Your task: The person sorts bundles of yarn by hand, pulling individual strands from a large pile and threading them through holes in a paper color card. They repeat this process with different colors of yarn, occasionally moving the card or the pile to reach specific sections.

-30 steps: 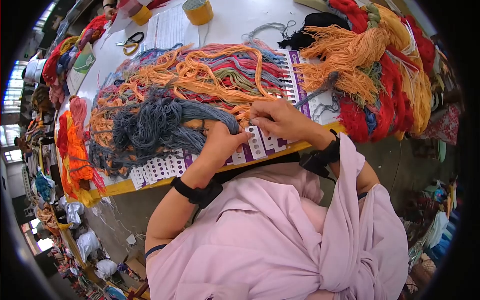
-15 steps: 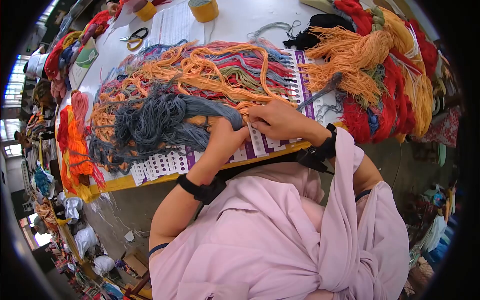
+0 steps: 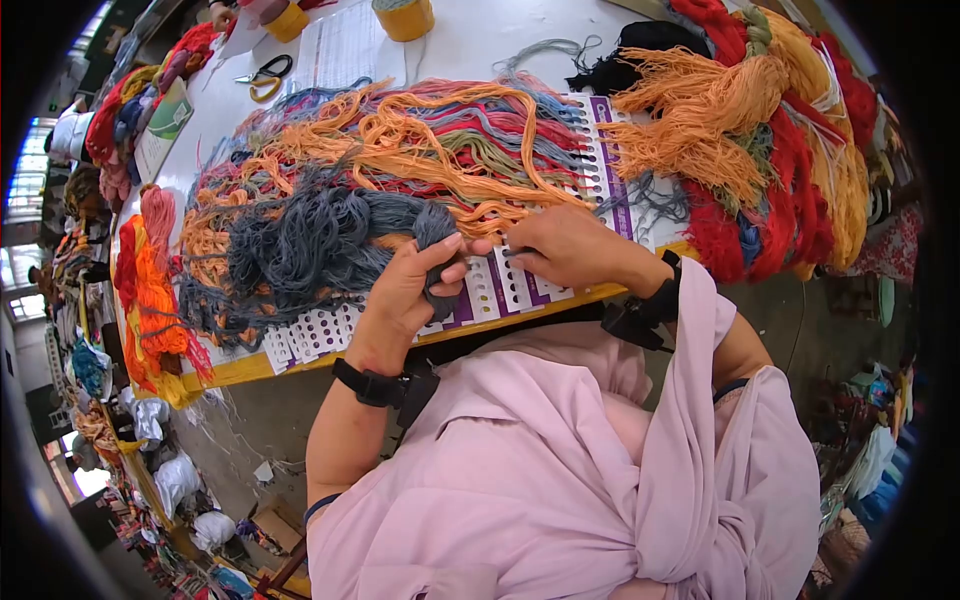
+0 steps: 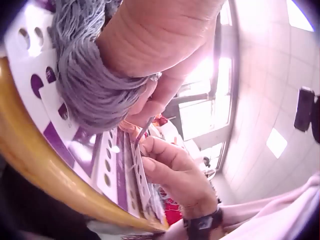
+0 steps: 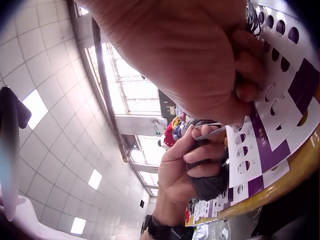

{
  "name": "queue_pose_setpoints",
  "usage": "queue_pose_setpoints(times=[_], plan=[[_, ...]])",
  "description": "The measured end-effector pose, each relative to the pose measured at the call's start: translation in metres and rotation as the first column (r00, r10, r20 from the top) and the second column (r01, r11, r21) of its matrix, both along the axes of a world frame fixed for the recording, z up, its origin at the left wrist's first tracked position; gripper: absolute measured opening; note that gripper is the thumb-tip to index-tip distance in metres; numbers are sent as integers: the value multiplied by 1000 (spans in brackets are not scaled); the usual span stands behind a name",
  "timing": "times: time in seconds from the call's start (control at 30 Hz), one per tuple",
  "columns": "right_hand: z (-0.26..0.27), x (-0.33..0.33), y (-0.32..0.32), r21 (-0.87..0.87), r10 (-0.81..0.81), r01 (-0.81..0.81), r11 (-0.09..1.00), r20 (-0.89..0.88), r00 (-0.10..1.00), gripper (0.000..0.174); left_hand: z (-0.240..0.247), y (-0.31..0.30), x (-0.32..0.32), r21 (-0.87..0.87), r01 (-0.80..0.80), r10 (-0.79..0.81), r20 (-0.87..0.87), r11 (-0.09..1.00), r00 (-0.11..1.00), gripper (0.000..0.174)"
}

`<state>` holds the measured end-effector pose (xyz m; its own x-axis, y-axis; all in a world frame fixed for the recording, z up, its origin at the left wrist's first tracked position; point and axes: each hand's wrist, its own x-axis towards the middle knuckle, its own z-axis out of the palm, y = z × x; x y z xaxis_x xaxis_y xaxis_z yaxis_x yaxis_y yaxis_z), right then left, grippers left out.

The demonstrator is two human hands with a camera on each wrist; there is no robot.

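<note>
My left hand (image 3: pixel 402 288) grips a blue-grey yarn skein (image 3: pixel 433 228), its fingers curled round the looped end. In the left wrist view the skein (image 4: pixel 92 95) bulges below the palm. Just to the right, my right hand (image 3: pixel 572 243) has thumb and fingertips together at the inner end of a white-and-purple punched card (image 3: pixel 515 283). A grey strand (image 5: pixel 216 132) spans the short gap between both hands' fingertips. More of these cards lie in a row along the table's front edge, and orange yarn (image 3: pixel 490 215) lies just behind the fingers.
Multicoloured yarn (image 3: pixel 470 125) covers the table's middle. At the right lies a pile of orange, red and yellow hanks (image 3: pixel 700 110). Scissors (image 3: pixel 267 78), a paper sheet (image 3: pixel 335 45) and a tape roll (image 3: pixel 403 15) are at the back. The yellow table edge (image 3: pixel 240 368) runs before the body.
My left hand has drawn back leftward from the card and turned over, with the skein end bunched in it. A grey tail beyond my right hand no longer shows there.
</note>
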<state>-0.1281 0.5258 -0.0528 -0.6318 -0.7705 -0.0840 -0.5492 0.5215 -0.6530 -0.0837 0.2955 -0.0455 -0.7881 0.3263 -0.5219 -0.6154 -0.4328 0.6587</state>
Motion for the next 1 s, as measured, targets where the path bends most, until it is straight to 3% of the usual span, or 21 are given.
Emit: queue_pose_setpoints(times=[0.03, 0.1, 0.17, 0.27, 0.3, 0.33, 0.37, 0.43, 0.47, 0.5, 0.6, 0.7, 0.73, 0.77, 0.8, 0.83, 0.87, 0.97, 1.0], plan=[[0, -2, 2, -83, 7, 2, 997, 100, 995, 14, 0, 2, 0, 62, -19, 19, 0, 998, 1000, 12], [0, -6, 6, -239, 37, 38, 970, 299, 953, 14, 6, 12, 2, -191, 141, -164, -110, 971, 980, 10], [0, -8, 5, -173, -38, 72, 982, 192, 981, 14, 1, 24, 6, -412, 228, -332, -200, 882, 922, 14], [0, -4, 4, -73, -45, 48, 996, 54, 998, 14, 6, -1, -9, -414, 112, -154, -70, 903, 986, 14], [3, -3, 4, -49, -40, 42, 998, 52, 998, 14, 14, -33, -23, -469, 132, -178, -55, 873, 983, 9], [5, -3, 3, -28, -31, 32, 999, 46, 998, 13, 33, -63, -34, -562, 41, -107, -85, 826, 991, 10], [6, -3, 2, 4, -38, 37, 999, 68, 997, 13, 47, -106, -49, -386, -135, 121, -61, 912, 991, 8], [7, -4, 0, 64, -48, 41, 997, 112, 993, 13, 48, -230, -79, -161, -380, 344, -214, 911, 914, 6], [6, -4, 0, 64, -52, 46, 997, 99, 994, 14, 53, -274, -90, -280, -530, 453, -295, 801, 841, 6], [6, -2, -1, 62, -53, 47, 997, 87, 995, 14, 48, -312, -102, -552, -636, 502, -395, 540, 769, 7], [9, -6, -1, 56, -50, 44, 997, 109, 993, 14, 92, -251, -100, -756, -532, 260, -464, 381, 847, 17], [32, -2, -1, -66, -65, 88, 994, 292, 954, 11, 110, -123, -69, -551, -209, -31, -395, 808, 918, 22], [32, -1, 0, -88, -146, 174, 981, 258, 955, 11, 108, -74, -55, -501, -151, -104, -445, 852, 889, 27], [27, 4, 2, -114, -230, 262, 958, 235, 945, 10, 88, -48, -47, -314, -20, -75, -289, 949, 954, 26], [20, 10, 8, -143, -322, 355, 924, 213, 922, 10, 57, -29, -42, -67, 38, -50, -177, 997, 983, 34], [1, 13, 16, -200, -298, 294, 935, 9, 955, 13, 32, -9, -38, 66, 55, -49, -86, 996, 995, 36], [-2, 15, 21, -195, -313, 305, 932, -7, 950, 13, 13, 6, -35, 203, 58, -61, 8, 977, 998, 39], [-3, 16, 29, -235, -329, 303, 924, -84, 940, 12, -9, 25, -33, 234, -31, 5, 111, 972, 994, 42], [-1, 16, 27, -291, -373, 367, 883, 37, 927, 12, -9, 27, -33, 232, -21, 3, 81, 972, 997, 43]])
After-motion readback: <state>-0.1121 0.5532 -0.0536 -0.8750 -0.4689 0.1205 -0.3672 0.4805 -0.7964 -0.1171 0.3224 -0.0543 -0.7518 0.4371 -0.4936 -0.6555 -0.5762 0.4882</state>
